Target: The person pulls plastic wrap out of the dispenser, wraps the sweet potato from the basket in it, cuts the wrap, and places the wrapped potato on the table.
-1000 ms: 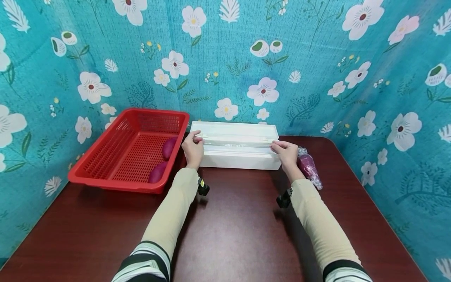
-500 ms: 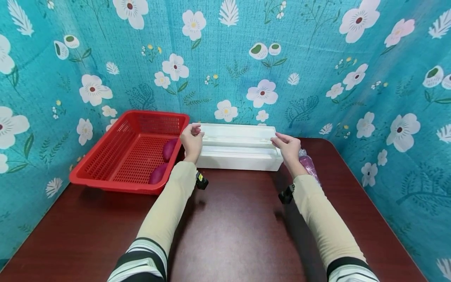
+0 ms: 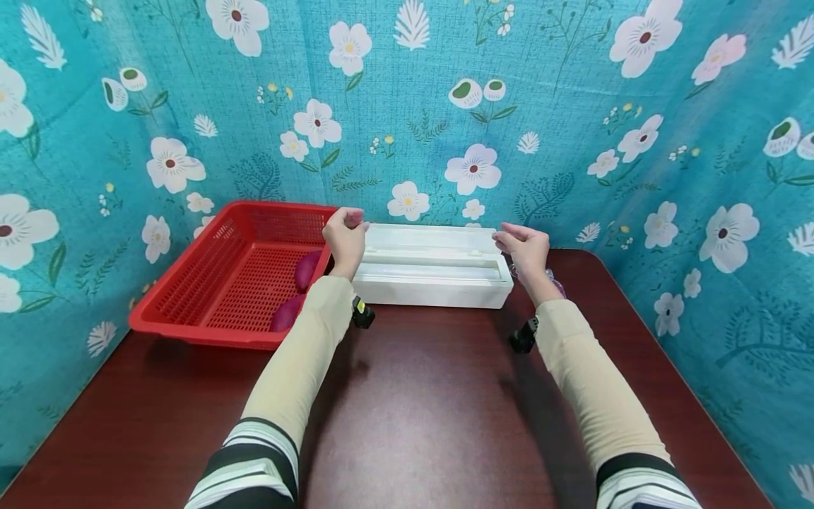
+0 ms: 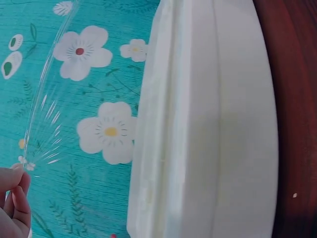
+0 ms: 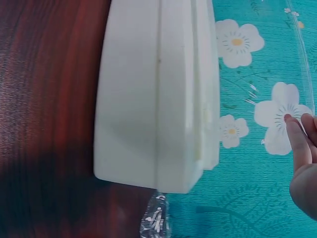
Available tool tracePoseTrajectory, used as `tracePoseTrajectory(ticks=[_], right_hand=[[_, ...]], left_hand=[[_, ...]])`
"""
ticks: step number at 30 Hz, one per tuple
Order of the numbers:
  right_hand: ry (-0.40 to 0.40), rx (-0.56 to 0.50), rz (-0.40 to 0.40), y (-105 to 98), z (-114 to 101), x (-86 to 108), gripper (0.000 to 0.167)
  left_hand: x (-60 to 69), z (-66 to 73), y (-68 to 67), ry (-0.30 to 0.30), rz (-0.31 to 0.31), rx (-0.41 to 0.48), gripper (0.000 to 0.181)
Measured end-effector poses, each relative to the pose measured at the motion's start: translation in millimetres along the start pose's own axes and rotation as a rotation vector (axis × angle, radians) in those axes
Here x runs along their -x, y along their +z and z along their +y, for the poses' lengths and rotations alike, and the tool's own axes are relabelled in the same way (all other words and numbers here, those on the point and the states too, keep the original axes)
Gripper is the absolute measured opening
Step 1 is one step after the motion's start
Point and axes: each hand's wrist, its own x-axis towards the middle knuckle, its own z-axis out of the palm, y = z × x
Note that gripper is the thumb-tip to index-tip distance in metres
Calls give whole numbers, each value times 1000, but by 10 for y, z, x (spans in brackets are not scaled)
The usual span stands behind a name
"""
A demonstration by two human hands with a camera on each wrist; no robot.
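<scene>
A long white cling film dispenser stands at the back of the table, its lid raised. Clear cling film stretches between my two hands, above the dispenser. At its left end, my left hand pinches the film's edge between thumb and fingers; creases fan out from the pinch in the left wrist view. My right hand pinches the opposite corner, above the dispenser's right end. In the head view the film is too transparent to make out clearly.
To the left, a red plastic basket holds purple oblong pieces, partly behind my left arm. A plastic-wrapped purple piece lies mostly hidden behind my right wrist. A flowered blue curtain hangs behind the dark red table.
Both hands have risen from the dispenser's opening to above it, drawing the cling film upward. The right hand has also shifted slightly right, covering more of the wrapped purple piece.
</scene>
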Motion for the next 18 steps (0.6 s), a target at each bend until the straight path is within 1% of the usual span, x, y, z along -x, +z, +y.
tracePoseTrajectory(ticks=[3,4,9,13,15,16,18], right_hand=[[-26,-3,6,-52,126,-146,40],[-25,-25,4,-66,146,-189,40],[-6,-72,7,-112,182,-374,41],[12,-84,-4,-135,132,-465,41],[36,-79,-4,-119,-3,-446,40],[75,-89,-9,-56,-303,-297,37],[112,-117,-12,-5,-572,-148,34]], left_hand=[[-29,45,-10,-8,5,11,13],[-39,64,-12,-9,7,13,14],[-78,165,-28,-3,13,24,16],[-99,236,-41,-2,27,37,16],[-98,268,-51,-11,32,51,16],[-96,282,-57,-16,35,61,16],[-76,311,-75,-39,30,81,17]])
